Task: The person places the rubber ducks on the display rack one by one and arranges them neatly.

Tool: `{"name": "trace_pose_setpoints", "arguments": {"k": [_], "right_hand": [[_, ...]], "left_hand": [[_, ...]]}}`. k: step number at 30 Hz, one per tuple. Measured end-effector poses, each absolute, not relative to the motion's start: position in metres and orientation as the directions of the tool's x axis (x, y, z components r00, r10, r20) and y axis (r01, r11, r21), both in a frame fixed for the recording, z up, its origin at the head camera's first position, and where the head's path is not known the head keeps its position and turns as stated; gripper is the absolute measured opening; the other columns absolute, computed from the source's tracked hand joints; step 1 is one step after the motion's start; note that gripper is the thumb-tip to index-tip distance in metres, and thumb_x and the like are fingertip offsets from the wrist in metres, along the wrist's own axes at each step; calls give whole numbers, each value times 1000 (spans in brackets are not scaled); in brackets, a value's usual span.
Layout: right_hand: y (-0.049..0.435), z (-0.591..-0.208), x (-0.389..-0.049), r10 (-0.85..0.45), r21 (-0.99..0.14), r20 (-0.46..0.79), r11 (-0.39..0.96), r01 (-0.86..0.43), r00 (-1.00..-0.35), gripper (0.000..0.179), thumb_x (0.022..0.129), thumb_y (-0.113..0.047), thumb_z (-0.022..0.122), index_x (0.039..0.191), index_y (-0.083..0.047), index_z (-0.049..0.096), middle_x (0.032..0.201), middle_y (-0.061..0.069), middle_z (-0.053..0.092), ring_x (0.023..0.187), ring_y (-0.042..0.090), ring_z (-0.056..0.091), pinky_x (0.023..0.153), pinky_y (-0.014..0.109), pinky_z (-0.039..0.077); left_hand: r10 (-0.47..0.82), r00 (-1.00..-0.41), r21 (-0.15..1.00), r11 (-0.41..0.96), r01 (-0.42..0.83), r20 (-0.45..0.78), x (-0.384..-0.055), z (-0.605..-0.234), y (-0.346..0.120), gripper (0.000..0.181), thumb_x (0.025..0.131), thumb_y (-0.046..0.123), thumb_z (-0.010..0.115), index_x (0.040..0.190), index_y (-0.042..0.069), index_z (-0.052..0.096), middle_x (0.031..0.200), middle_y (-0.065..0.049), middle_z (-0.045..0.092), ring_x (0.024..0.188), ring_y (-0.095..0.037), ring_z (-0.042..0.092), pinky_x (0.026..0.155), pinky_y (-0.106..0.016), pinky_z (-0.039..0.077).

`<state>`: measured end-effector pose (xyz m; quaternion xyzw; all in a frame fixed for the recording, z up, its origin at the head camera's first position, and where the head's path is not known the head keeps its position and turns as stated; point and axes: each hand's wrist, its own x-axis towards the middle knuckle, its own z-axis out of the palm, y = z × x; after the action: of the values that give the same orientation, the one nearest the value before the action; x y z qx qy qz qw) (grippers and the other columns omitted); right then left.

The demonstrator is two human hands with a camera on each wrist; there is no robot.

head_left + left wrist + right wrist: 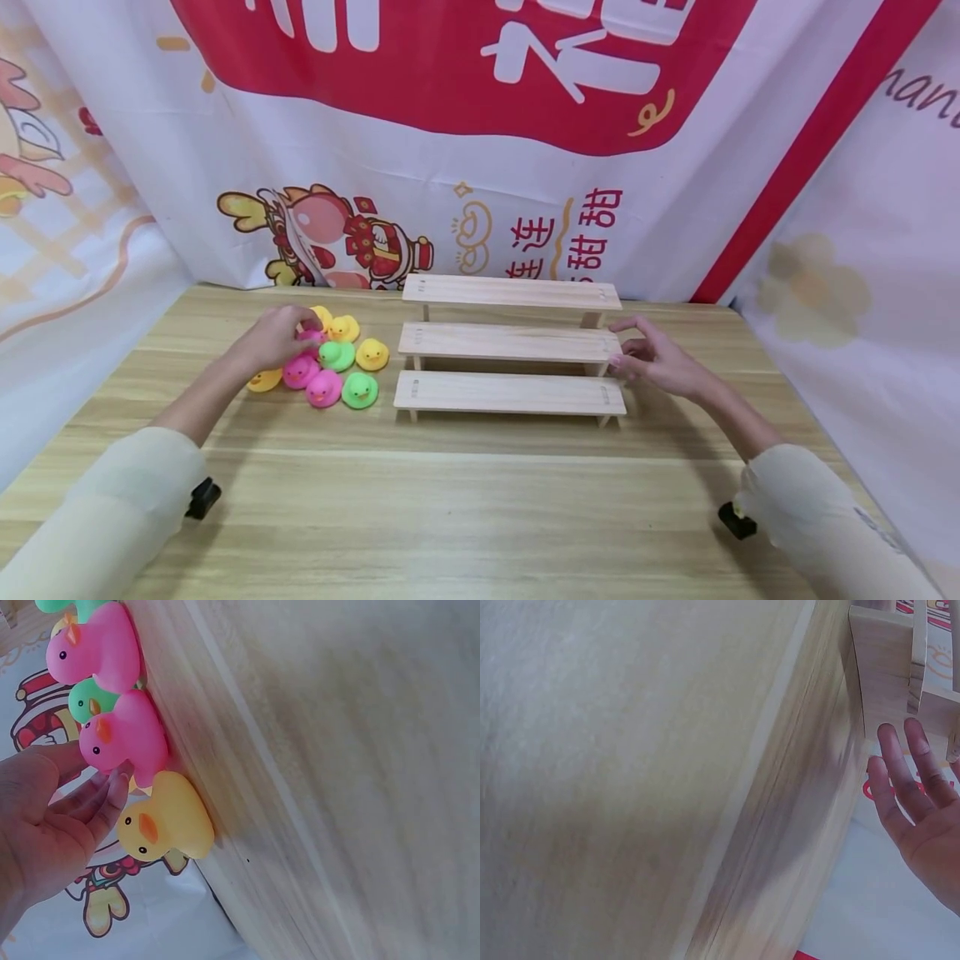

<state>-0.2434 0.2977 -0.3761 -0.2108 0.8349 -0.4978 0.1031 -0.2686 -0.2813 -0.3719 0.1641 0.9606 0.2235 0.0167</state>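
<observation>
My left hand point(279, 337) reaches in from the left among small rubber ducks and pinches a pink duck point(313, 337) at the back of the group. In the left wrist view, the left hand point(56, 806) is partly behind a nearer pink duck point(127, 739), which hides what its fingertips hold. A yellow duck point(169, 817) lies beside those fingers. My right hand point(663, 362) is at the right end of a three-tier wooden stand point(510, 343), index finger and thumb at the middle tier's end. In the right wrist view, the right hand's fingers point(911, 787) are extended and spread.
Green ducks point(360, 390) and more yellow ducks point(372, 354) stand left of the stand on the wood-grain table point(450, 508). A printed cloth point(420, 158) hangs behind the table, and others hang at both sides.
</observation>
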Motion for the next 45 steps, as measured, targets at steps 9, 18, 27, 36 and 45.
{"name": "trace_pose_setpoints", "arguments": {"k": [9, 18, 27, 36, 45], "right_hand": [[297, -377, -242, -451, -869, 43, 423, -256, -891, 48, 100, 4, 63, 139, 8, 37, 98, 32, 68, 85, 26, 71, 73, 37, 61], [294, -371, -242, -430, -873, 14, 435, -221, -903, 52, 99, 0, 66, 142, 7, 36, 103, 33, 67, 94, 29, 73, 85, 38, 62], [294, -371, -243, -433, -883, 9, 419, -210, -901, 52, 99, 1, 66, 141, 6, 37, 103, 32, 67, 95, 31, 73, 85, 44, 62], [296, -366, -243, -445, -862, 10, 450, -233, -896, 51, 99, -1, 67, 141, 6, 39, 105, 30, 68, 94, 31, 72, 77, 38, 62], [296, -362, -245, -464, -825, 11, 496, -270, -886, 48, 99, -5, 69, 139, 5, 47, 108, 22, 69, 97, 24, 69, 81, 39, 62]], "left_hand": [[312, -950, 464, 840, 282, 11, -263, -367, -286, 24, 92, -1, 72, 113, -12, 68, 105, -26, 69, 97, -40, 64, 86, -56, 57], [319, -947, 471, 829, 302, 45, -262, -365, -292, 24, 93, -2, 70, 115, -11, 69, 112, -29, 68, 90, -35, 66, 78, -49, 60], [344, -937, 484, 810, 331, 66, -258, -362, -296, 23, 93, -5, 71, 115, -7, 70, 116, -29, 68, 90, -32, 67, 71, -37, 61], [365, -926, 461, 808, 366, 96, -258, -354, -292, 24, 92, -4, 73, 116, -7, 70, 116, -28, 68, 91, -35, 68, 77, -48, 61], [380, -917, 472, 791, 389, 120, -253, -345, -289, 25, 92, -8, 71, 117, -8, 69, 118, -30, 66, 88, -32, 70, 75, -45, 62]]}}
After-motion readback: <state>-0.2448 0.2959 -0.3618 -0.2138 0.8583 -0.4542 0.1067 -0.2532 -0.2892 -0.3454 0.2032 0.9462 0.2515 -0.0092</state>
